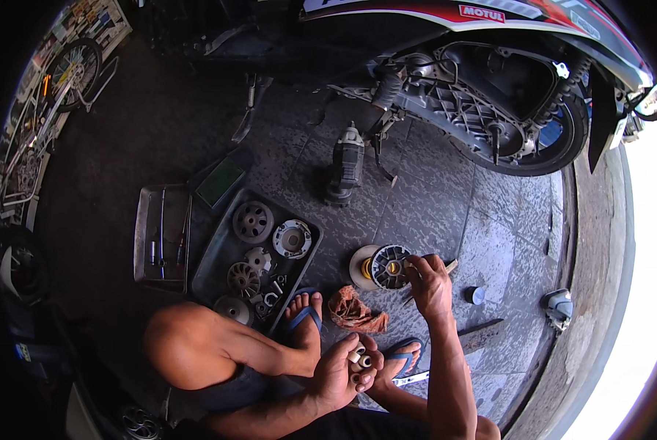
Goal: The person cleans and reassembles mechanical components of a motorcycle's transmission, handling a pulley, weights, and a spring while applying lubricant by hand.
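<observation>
My left hand (337, 375) is cupped palm up near my body, its fingers curled around several small pale roller weights (365, 361). Ahead and to the right, my right hand (431, 284) has its fingertips pinched at the right rim of a round variator (389, 268). Whatever sits between those fingertips is too small to make out. The variator lies tilted on the floor, its ribbed open side showing, against a pale disc (359, 267) with a yellow part between them. A reddish, stained rag (356, 311) lies just below the variator.
A dark tray (218, 257) holds clutch and pulley parts at left, beside a metal tool tray (139, 242). An impact wrench (348, 161) stands on the floor. Beyond is a scooter (453, 110) with its side opened. A small dark cup (475, 295) and a flat blade (481, 334) lie right.
</observation>
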Demonstrator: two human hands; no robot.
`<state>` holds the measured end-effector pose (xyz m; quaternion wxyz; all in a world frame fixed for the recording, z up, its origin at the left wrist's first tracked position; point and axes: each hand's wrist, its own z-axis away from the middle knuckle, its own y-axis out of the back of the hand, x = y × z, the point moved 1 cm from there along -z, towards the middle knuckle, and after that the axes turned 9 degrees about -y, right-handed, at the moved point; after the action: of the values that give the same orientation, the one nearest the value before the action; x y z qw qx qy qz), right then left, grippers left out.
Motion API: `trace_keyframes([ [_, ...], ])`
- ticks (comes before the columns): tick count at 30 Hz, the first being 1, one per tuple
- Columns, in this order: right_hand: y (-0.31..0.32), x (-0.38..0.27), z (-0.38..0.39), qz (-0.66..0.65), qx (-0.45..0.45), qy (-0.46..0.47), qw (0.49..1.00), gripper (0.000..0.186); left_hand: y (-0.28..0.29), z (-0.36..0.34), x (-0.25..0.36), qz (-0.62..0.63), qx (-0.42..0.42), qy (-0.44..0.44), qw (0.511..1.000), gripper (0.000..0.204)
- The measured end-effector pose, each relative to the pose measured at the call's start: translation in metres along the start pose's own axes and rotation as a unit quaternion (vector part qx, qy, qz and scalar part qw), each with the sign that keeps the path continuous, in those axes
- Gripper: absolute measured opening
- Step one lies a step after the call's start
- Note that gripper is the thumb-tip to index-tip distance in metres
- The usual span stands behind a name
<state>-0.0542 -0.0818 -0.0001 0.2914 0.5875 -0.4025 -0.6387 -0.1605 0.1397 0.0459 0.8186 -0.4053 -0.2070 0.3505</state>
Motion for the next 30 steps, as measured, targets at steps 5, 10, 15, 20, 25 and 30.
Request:
trace_keyframes([
  [5,-0.001,0.007,-0.013,0.037,-0.04,0.042,0.998,0.021,0.001,-0.002,0.001,-0.003,0.012,-0.003,1.0,0.039],
  [10,0.005,0.002,-0.017,0.048,-0.068,0.069,0.994,0.023,0.001,-0.002,0.002,0.005,0.01,-0.006,1.0,0.042],
  [15,0.011,-0.001,-0.006,0.021,-0.007,0.027,0.999,0.025,-0.009,-0.003,0.007,-0.022,-0.011,-0.015,1.0,0.056],
  [20,0.065,-0.06,0.048,-0.143,-0.006,-0.085,0.986,0.023,-0.005,-0.002,0.006,-0.134,-0.032,-0.088,0.987,0.076],
  [25,0.078,-0.11,0.109,-0.223,-0.135,-0.105,0.96,0.037,-0.006,-0.004,0.001,-0.198,-0.04,-0.072,0.977,0.077],
  [30,0.077,-0.124,0.114,-0.193,-0.125,-0.125,0.965,0.039,-0.018,0.002,0.002,-0.308,-0.018,-0.081,0.948,0.065],
])
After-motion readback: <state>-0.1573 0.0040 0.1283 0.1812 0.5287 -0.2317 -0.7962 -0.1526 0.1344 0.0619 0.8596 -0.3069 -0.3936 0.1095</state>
